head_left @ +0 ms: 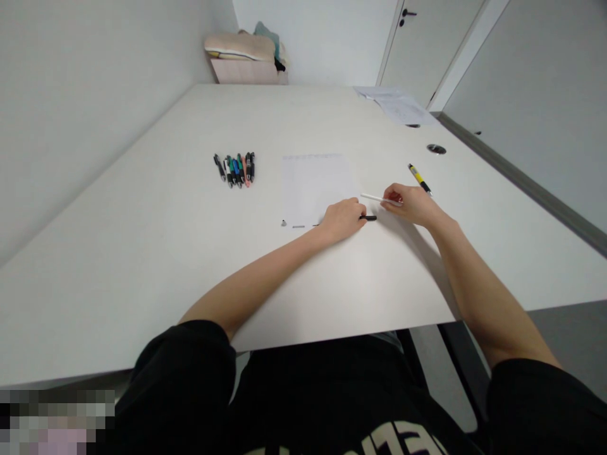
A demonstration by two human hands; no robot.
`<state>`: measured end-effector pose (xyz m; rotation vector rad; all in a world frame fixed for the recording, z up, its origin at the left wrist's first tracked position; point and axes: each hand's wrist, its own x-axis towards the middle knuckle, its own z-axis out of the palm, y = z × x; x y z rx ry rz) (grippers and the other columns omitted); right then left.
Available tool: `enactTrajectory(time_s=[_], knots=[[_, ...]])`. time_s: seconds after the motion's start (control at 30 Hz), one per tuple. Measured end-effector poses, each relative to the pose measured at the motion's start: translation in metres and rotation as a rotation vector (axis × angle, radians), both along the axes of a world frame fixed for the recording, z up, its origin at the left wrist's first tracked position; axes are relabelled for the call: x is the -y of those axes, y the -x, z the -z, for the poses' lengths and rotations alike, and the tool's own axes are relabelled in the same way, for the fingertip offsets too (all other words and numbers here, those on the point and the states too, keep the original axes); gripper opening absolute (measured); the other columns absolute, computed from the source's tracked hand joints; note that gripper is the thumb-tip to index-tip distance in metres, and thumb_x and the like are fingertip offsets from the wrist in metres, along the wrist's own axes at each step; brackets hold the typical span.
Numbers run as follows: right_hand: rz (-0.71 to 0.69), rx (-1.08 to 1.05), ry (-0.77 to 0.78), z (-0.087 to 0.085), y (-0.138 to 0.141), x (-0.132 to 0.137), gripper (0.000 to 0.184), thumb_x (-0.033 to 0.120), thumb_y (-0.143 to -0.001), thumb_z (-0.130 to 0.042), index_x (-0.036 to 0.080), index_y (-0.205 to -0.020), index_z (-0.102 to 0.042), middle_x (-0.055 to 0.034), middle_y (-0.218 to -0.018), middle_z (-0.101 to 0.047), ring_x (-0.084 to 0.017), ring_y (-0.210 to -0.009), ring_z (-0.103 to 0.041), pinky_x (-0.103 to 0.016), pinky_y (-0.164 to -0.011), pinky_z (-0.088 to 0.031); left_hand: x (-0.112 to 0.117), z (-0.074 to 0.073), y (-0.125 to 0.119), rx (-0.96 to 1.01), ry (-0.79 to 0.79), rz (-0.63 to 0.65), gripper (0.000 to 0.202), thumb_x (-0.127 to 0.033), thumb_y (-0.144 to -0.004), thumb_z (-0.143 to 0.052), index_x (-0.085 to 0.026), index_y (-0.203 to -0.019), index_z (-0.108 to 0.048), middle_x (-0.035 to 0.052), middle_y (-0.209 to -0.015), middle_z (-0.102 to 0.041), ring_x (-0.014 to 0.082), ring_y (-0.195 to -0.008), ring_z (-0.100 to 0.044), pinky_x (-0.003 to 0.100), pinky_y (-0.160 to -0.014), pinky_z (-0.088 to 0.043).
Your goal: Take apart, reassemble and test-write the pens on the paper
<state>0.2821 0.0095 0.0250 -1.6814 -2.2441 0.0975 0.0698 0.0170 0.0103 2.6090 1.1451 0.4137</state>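
Observation:
My right hand (403,203) pinches a slim white tube (372,198), which looks like a pen barrel, pointing left just above the table. My left hand (344,218) rests at the lower right corner of a white sheet of paper (308,183), its fingers curled on a short black pen part (370,218). Along the sheet's lower edge lie a small grey cone-shaped piece (283,223) and a thin spring-like piece (298,226). A thin dark tip (315,225) shows beside my left hand; the rest of it is hidden. A yellow and black pen (420,179) lies beyond my right hand.
Several pens (237,169) lie in a row left of the sheet on the white table (142,253). Loose papers (398,104) sit at the far right, near a round cable hole (436,149). Behind the table's far edge is a box (246,71) with folded cloth on top.

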Motion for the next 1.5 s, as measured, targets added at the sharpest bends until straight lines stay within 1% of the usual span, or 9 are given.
enactTrajectory(time_s=[0.17,0.37,0.5,0.6,0.73,0.93,1.1,1.23,1.5], knots=[[0.006,-0.016,-0.004,0.002,-0.003,-0.002,0.021,0.038,-0.077,-0.054,0.02,-0.086,-0.06,-0.004,-0.073,-0.064,-0.017,-0.066,-0.058,-0.029,-0.063,-0.043,0.0,-0.011,0.013,0.164,0.004,-0.031,0.013,-0.024,-0.08,-0.054,-0.021,-0.087,-0.066,0.0055,-0.096,-0.064,0.0183,-0.086,-0.058,0.03,-0.069,-0.044],[0.014,-0.012,-0.018,-0.004,0.004,0.002,0.019,0.036,-0.078,-0.054,0.021,-0.088,-0.061,-0.0047,-0.075,-0.065,-0.019,-0.067,-0.058,-0.031,-0.063,-0.043,-0.016,-0.028,0.056,0.399,0.073,-0.08,0.012,-0.02,-0.072,-0.06,-0.016,-0.083,-0.065,0.0014,-0.08,-0.068,0.0118,-0.066,-0.058,0.026,-0.068,-0.044],[-0.039,-0.049,-0.065,-0.012,0.016,0.009,0.019,0.034,-0.082,-0.051,0.021,-0.093,-0.059,-0.0061,-0.086,-0.066,-0.02,-0.076,-0.061,-0.031,-0.067,-0.044,-0.027,-0.03,0.083,0.49,0.146,-0.149,0.019,-0.025,-0.07,-0.064,-0.014,-0.086,-0.066,0.003,-0.079,-0.068,0.0125,-0.068,-0.06,0.026,-0.069,-0.046],[-0.098,-0.095,-0.102,-0.016,0.023,0.015,0.021,0.034,-0.086,-0.047,0.022,-0.097,-0.059,-0.007,-0.092,-0.066,-0.021,-0.08,-0.061,-0.032,-0.07,-0.045,-0.03,-0.027,0.093,0.532,0.196,-0.137,0.024,-0.028,-0.07,-0.065,-0.014,-0.09,-0.066,0.0047,-0.083,-0.069,0.0134,-0.073,-0.061,0.028,-0.073,-0.048],[-0.142,-0.117,-0.144,-0.018,0.029,0.019,0.023,0.036,-0.089,-0.043,0.023,-0.1,-0.059,-0.0077,-0.094,-0.065,-0.02,-0.081,-0.061,-0.032,-0.072,-0.045,-0.03,-0.024,0.094,0.523,0.233,-0.092,0.023,-0.03,-0.071,-0.064,-0.014,-0.088,-0.067,0.0053,-0.085,-0.069,0.0146,-0.076,-0.063,0.029,-0.077,-0.049],[-0.186,-0.071,-0.171,-0.018,0.037,0.022,0.026,0.038,-0.092,-0.039,0.023,-0.1,-0.059,-0.0073,-0.095,-0.065,-0.02,-0.08,-0.06,-0.031,-0.072,-0.043,-0.027,-0.022,0.09,0.511,0.234,-0.082,0.021,-0.028,-0.073,-0.063,-0.016,-0.089,-0.067,0.0038,-0.084,-0.069,0.015,-0.079,-0.064,0.03,-0.079,-0.049],[-0.193,-0.053,-0.166,-0.02,0.04,0.023,0.025,0.036,-0.091,-0.04,0.023,-0.1,-0.06,-0.0071,-0.095,-0.066,-0.019,-0.079,-0.06,-0.031,-0.071,-0.043,-0.023,-0.026,0.088,0.504,0.25,-0.066,0.019,-0.025,-0.073,-0.063,-0.016,-0.088,-0.068,0.0035,-0.083,-0.069,0.0144,-0.079,-0.063,0.028,-0.075,-0.05],[-0.173,-0.025,-0.161,-0.022,0.042,0.024,0.025,0.038,-0.091,-0.042,0.024,-0.099,-0.06,-0.0065,-0.093,-0.066,-0.02,-0.079,-0.06,-0.032,-0.071,-0.043,-0.022,-0.027,0.087,0.501,0.245,-0.064,0.019,-0.027,-0.073,-0.063,-0.017,-0.089,-0.068,0.0028,-0.081,-0.069,0.0138,-0.077,-0.062,0.027,-0.072,-0.05],[-0.165,-0.022,-0.23,-0.02,0.044,0.022,0.024,0.036,-0.091,-0.043,0.022,-0.096,-0.061,-0.0074,-0.092,-0.067,-0.021,-0.082,-0.06,-0.032,-0.073,-0.043,-0.02,-0.028,0.083,0.508,0.249,-0.042,0.02,-0.028,-0.073,-0.062,-0.015,-0.088,-0.068,0.0033,-0.079,-0.069,0.013,-0.073,-0.061,0.025,-0.068,-0.048]])
